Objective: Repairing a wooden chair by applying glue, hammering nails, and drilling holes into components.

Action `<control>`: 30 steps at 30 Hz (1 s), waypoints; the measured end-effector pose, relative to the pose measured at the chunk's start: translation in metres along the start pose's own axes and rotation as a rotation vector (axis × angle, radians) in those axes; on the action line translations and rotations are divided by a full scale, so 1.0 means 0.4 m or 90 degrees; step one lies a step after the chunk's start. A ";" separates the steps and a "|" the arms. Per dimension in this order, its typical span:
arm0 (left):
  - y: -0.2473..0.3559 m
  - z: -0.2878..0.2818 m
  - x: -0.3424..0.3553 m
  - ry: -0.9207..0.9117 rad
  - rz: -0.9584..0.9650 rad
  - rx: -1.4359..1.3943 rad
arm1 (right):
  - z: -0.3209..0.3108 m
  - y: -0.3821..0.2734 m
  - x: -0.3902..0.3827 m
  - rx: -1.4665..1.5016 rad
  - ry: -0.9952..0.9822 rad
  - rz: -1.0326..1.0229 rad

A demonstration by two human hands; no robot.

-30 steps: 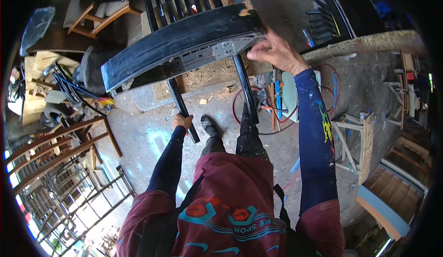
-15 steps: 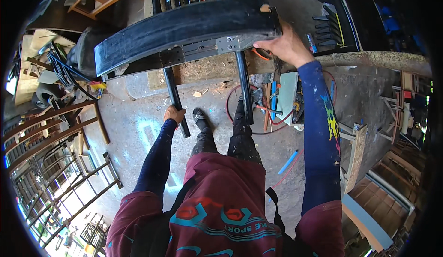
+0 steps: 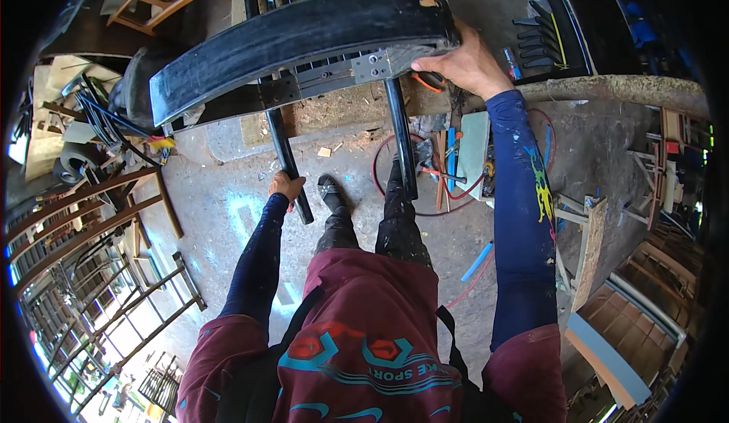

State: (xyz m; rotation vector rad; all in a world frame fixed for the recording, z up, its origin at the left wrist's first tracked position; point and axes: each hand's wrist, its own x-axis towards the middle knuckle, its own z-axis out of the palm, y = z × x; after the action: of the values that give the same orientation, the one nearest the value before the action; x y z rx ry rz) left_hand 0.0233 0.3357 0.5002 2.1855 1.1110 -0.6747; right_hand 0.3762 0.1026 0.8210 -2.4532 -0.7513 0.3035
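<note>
A black slatted chair frame (image 3: 288,32) lies across a wooden bench in front of me, its broad curved rail toward me. Metal plates (image 3: 326,76) are screwed under that rail, and two round black legs stick out toward my body. My left hand (image 3: 287,186) is closed around the left leg (image 3: 278,138), near its free end. At the rail's right end, my right hand (image 3: 472,64) grips the corner, thumb on the near side and fingers mostly hidden behind. The right leg (image 3: 400,138) is untouched. An orange-and-black tool (image 3: 430,81) lies just below my right thumb.
Wood chips litter the bench top (image 3: 319,115). A rough pole (image 3: 607,87) runs off to the right. On the floor are a red hose (image 3: 374,172), a pale green board (image 3: 474,146) and a blue strip (image 3: 477,262). Wooden frames (image 3: 83,203) stack up at left.
The chair frame appears slightly higher and farther left, much as the whole view has shifted. Both hands keep the same grips.
</note>
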 end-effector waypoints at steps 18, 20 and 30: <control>-0.037 -0.032 0.005 -0.152 0.012 -0.289 | 0.671 0.399 -0.505 0.060 -0.104 0.370; -0.041 -0.022 0.006 -0.128 0.019 -0.252 | 0.717 0.404 -0.526 0.058 -0.057 0.389; -0.002 -0.206 -0.203 0.080 0.118 -0.309 | 0.663 0.270 -0.550 0.089 0.117 0.344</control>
State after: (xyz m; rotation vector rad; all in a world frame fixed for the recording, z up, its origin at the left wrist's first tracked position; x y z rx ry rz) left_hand -0.0058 0.3500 0.6112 1.8937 0.9920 -0.1614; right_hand 0.1490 0.0186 0.5532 -2.4679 0.0222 0.3106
